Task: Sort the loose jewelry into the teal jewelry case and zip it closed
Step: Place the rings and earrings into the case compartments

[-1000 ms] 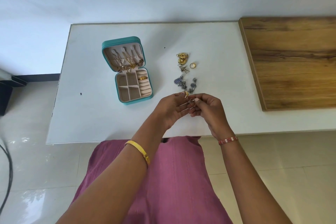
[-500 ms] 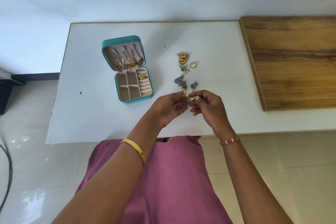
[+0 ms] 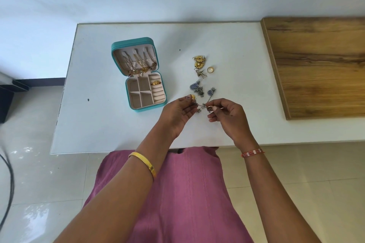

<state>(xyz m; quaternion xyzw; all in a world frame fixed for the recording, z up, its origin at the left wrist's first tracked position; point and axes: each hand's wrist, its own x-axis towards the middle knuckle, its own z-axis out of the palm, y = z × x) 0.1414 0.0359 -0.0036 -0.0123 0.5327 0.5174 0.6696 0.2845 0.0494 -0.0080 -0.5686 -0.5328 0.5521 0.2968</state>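
Holding a tangle of silver-and-blue jewelry (image 3: 201, 105) just above the white table (image 3: 102, 124), both hands meet near the table's six o'clock edge in the head view. The left hand (image 3: 178, 113) pinches a small gold ring (image 3: 192, 97) at its fingertips, with the tangle's left end at its fingers, while the right hand (image 3: 230, 117) pinches the right end together with what looks like a thin ring, too small to make out. At about ten o'clock from the hands the teal jewelry case (image 3: 138, 74) lies open, lid back at twelve o'clock, with gold chains (image 3: 140, 65) hanging in the lid and one gold ring in the ring rolls (image 3: 156, 83) of the base; its square compartments hold nothing. At twelve o'clock from the hands more loose pieces lie on the table: blue-and-silver earrings (image 3: 198, 88), triangular earrings (image 3: 200, 74), gold flower earrings (image 3: 198, 61) and a gold band (image 3: 210, 69). A wooden board (image 3: 320, 65) lies at three o'clock, resting on the table's right end.
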